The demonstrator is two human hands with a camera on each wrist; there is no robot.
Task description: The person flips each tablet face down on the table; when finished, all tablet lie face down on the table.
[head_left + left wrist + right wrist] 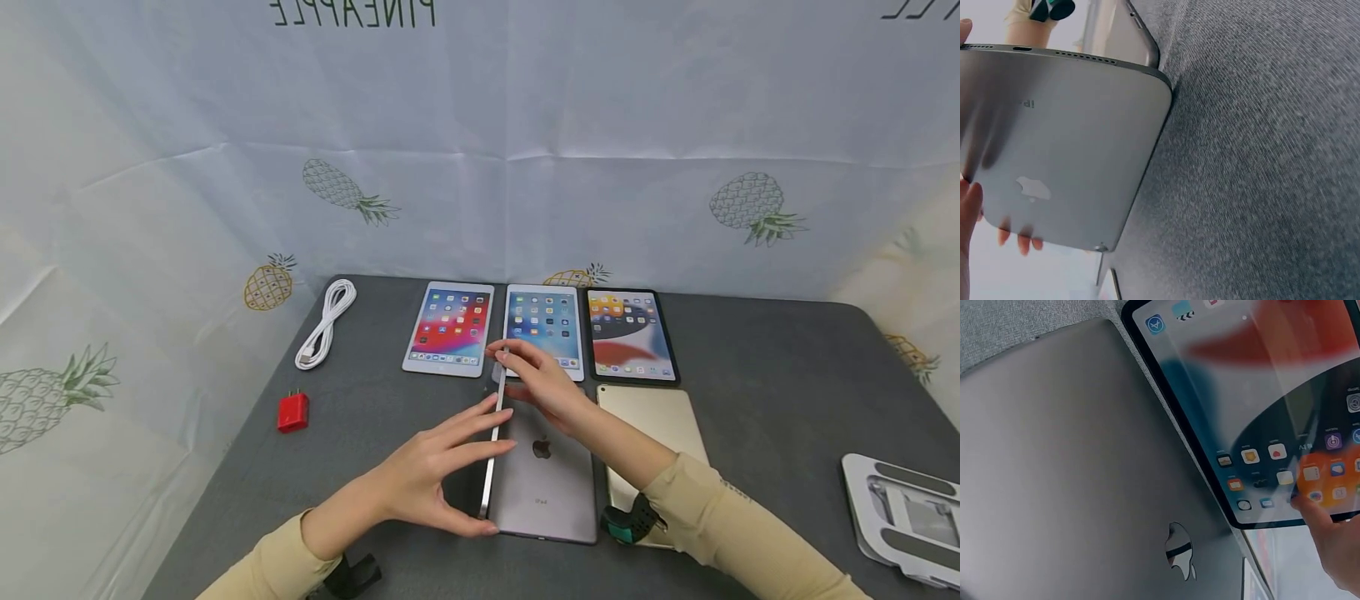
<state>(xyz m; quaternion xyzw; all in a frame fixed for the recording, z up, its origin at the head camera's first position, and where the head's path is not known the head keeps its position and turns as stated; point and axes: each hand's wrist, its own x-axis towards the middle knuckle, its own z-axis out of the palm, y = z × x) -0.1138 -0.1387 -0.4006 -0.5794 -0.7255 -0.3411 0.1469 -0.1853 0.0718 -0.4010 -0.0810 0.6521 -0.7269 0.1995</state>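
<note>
A grey tablet [1079, 131] stands nearly upright on one long edge, seen almost edge-on in the head view. Its back carries an Apple logo; its lit screen [1210, 394] shows in the right wrist view. My left hand [431, 467] holds it from the left, fingers over the upper edge and thumb at the near end. At the far end my right hand [543, 387] pinches a corner, with the thumb on the screen. Just right of it a darker grey iPad [547, 487] lies face down. Beyond that, a gold tablet [652, 417] is partly hidden by my right arm.
Along the back lie two white-framed tablets [450, 329] and a black-framed tablet [630, 333], screens lit. A coiled white cable [327, 321] and a red charger plug [293, 412] are at left. A folding stand [907, 517] sits at the right edge.
</note>
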